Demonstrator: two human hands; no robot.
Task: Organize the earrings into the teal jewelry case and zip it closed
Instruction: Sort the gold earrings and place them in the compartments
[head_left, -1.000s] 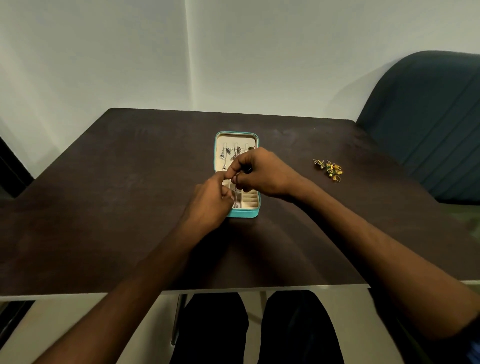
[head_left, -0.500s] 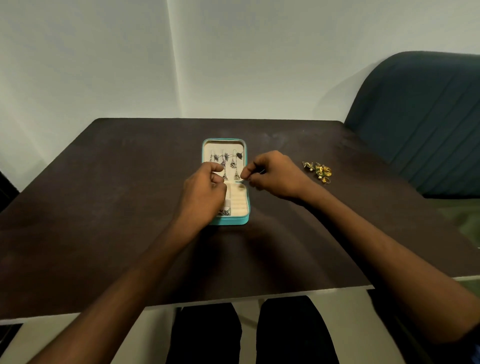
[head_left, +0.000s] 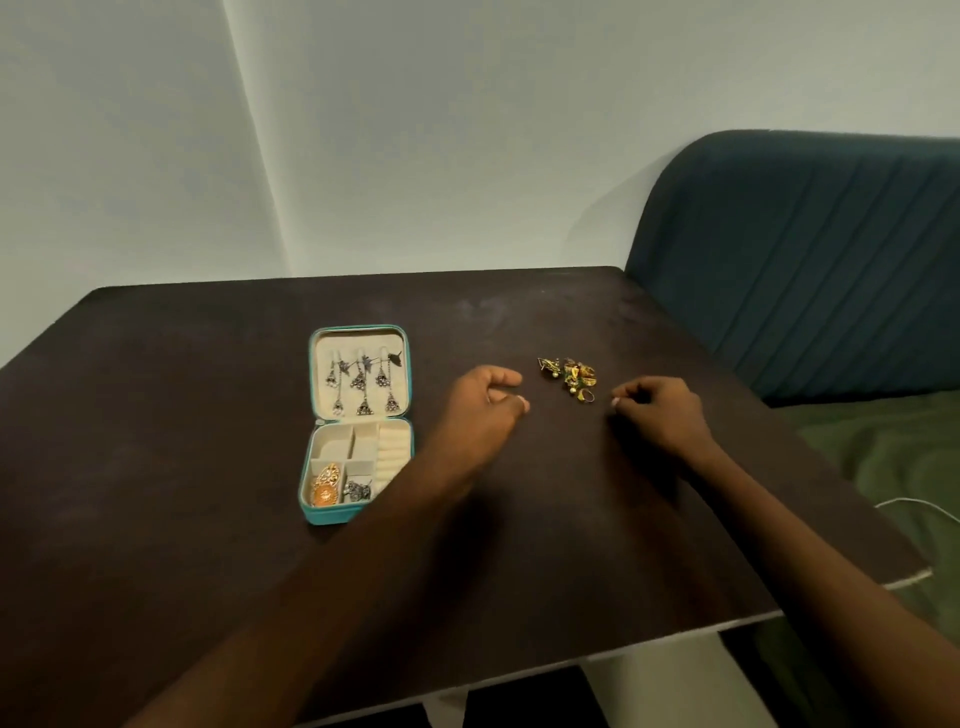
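In the head view, the teal jewelry case (head_left: 358, 423) is lying open, left of the frame's centre, on the dark table (head_left: 156, 441). Its lid half, toward the top of the frame, is holding silver dangling earrings (head_left: 362, 384) hung in a row. Its lower half is showing cream compartments: a gold and orange piece (head_left: 325, 488) is sitting in the lower-left compartment, a dark silver piece (head_left: 358, 490) is sitting in the one just right of it, and the upper compartments and the ribbed roll section on the right are looking empty.

The task is looking partly done: several earrings are already stored, but a small heap of gold and green earrings (head_left: 570, 378) is waiting on the bare table right of centre, well apart from the case, and the case is not yet zipped.

The left hand (head_left: 480, 402) is hovering just left of the heap, fingers curled with thumb and forefinger slightly parted, holding nothing that I can see. The right hand (head_left: 660, 410) is sitting just right of the heap, fingers curled inward; whether anything is pinched between its fingertips I cannot tell.

Both hands are flanking the heap, so picking from it is probably the step in hand.
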